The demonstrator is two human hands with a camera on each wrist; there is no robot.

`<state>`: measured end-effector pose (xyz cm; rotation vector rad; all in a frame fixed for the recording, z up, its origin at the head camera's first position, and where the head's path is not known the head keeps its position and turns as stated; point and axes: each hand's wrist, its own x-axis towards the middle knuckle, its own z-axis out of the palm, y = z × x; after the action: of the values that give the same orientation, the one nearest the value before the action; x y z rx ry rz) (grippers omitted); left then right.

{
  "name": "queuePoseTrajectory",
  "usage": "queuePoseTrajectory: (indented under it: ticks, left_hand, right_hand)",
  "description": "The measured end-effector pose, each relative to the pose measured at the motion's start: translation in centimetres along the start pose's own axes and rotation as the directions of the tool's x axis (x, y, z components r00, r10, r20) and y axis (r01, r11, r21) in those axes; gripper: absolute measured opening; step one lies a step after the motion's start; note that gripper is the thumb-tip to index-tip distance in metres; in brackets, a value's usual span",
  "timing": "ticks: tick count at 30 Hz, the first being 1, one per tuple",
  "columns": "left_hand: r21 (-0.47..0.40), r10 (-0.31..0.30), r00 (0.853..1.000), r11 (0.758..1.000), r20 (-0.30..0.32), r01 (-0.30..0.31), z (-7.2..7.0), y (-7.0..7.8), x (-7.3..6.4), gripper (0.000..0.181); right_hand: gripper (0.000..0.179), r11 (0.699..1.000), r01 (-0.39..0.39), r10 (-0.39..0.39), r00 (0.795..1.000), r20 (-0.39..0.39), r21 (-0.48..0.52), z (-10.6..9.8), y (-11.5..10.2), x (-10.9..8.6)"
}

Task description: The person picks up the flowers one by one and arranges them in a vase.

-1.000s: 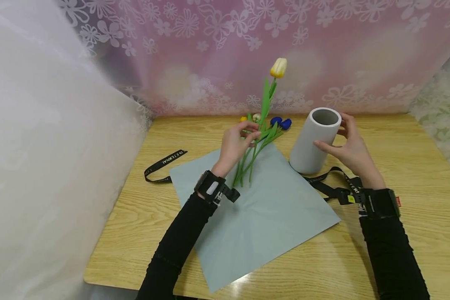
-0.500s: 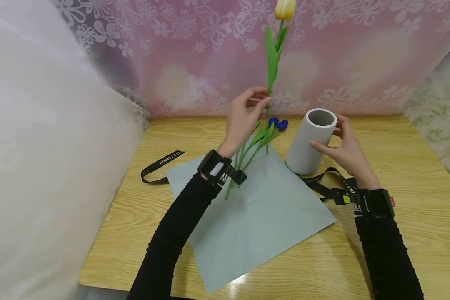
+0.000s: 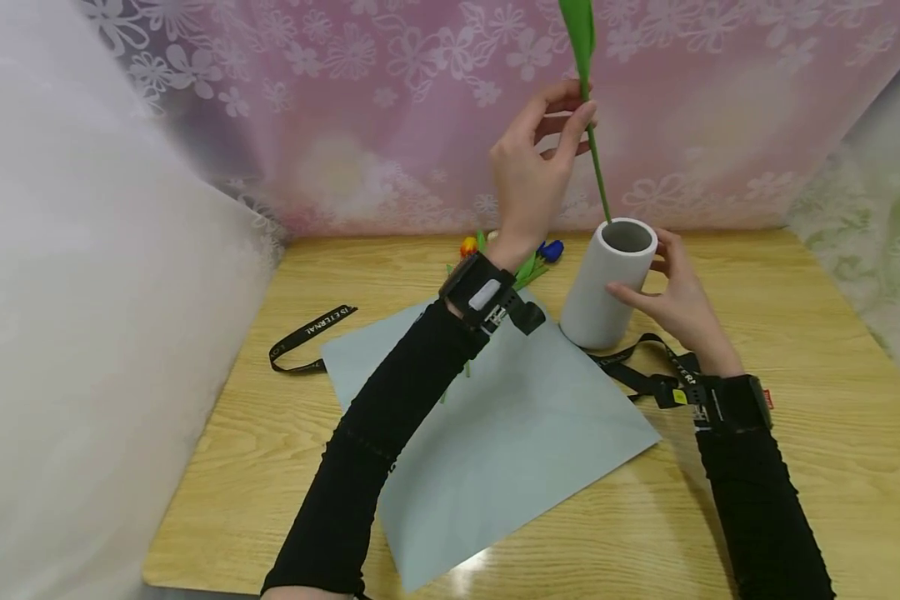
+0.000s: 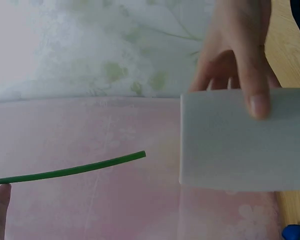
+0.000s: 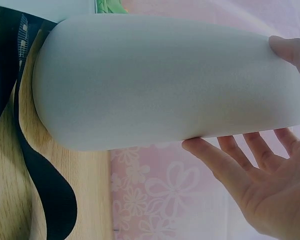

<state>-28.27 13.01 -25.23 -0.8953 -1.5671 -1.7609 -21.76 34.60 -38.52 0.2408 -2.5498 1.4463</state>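
Observation:
My left hand (image 3: 534, 171) pinches the green stem of a tulip (image 3: 598, 171) high up at the back, holding it nearly upright. Its blossom lies outside the head view. In the left wrist view the bare end of the stem (image 4: 97, 165) stops a short gap from the mouth of the white vase (image 4: 235, 145). My right hand (image 3: 682, 304) grips that vase near its top, thumb on the near side and fingers around the far side. The vase stands on the table. More tulips lie behind my left wrist, with a blue blossom (image 3: 551, 252) and an orange one (image 3: 468, 246) showing.
A grey-blue sheet of paper (image 3: 517, 425) covers the middle of the wooden table (image 3: 255, 467). Black printed ribbon lies at its left (image 3: 307, 332), and another black ribbon (image 3: 637, 377) lies by the vase's base. A pink floral curtain (image 3: 390, 133) hangs behind.
My left hand has lifted the yellow-white tulip off the lying flowers and carried it up and right toward the vase mouth. The right hand keeps its hold on the vase.

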Motion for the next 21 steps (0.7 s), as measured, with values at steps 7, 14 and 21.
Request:
queuePoseTrajectory:
  ticks: [7, 14, 21]
  left_hand:
    - [0.102, -0.050, 0.991, 0.994, 0.126, 0.037, 2.3, -0.8, -0.5, 0.023]
    - [0.299, -0.182, 0.927, 0.951, 0.327, 0.081, 3.4, -2.3, -3.2, 0.024]
    - [0.416, -0.328, 0.824, 0.901, 0.463, 0.125, 4.4, -2.8, -5.0, 0.022]
  right_hand:
    - [0.086, 1.000, 0.002, -0.002, 1.000, 0.002, 0.005, 0.1, 0.1, 0.2]
    - [0.089, 1.000, -0.008, 0.008, 1.000, 0.013, 0.012, 0.1, 0.2, 0.3]
    - [0.089, 1.000, 0.004, -0.004, 1.000, 0.024, 0.006, -0.2, 0.7, 0.3]
